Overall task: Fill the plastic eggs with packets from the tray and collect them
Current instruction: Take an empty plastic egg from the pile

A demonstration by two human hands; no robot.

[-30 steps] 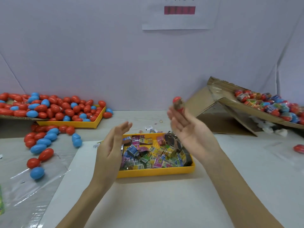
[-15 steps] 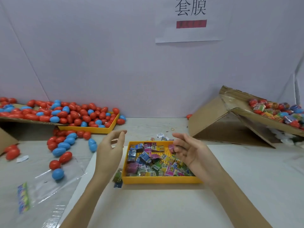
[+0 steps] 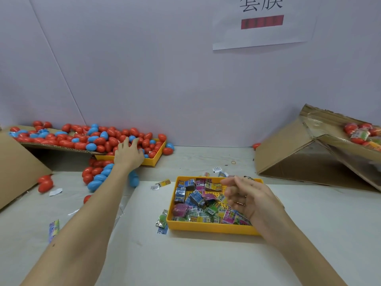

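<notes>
White tabletop [image 3: 206, 261] against a plain wall: left hand [image 3: 128, 154] stretches to the far-left egg pile [image 3: 99, 139], fingers spread flat on the red and blue eggs. Right hand [image 3: 247, 198] hovers, loosely curled, holding nothing, above the yellow packet tray [image 3: 210, 229] mid-table.

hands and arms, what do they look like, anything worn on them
Both arms are bare up to the frame edge: no sleeves, gloves, watch or bracelet in view. The left hand shows no rings. The right hand may have a thin ring on one finger, but that is too blurred to be sure.
</notes>
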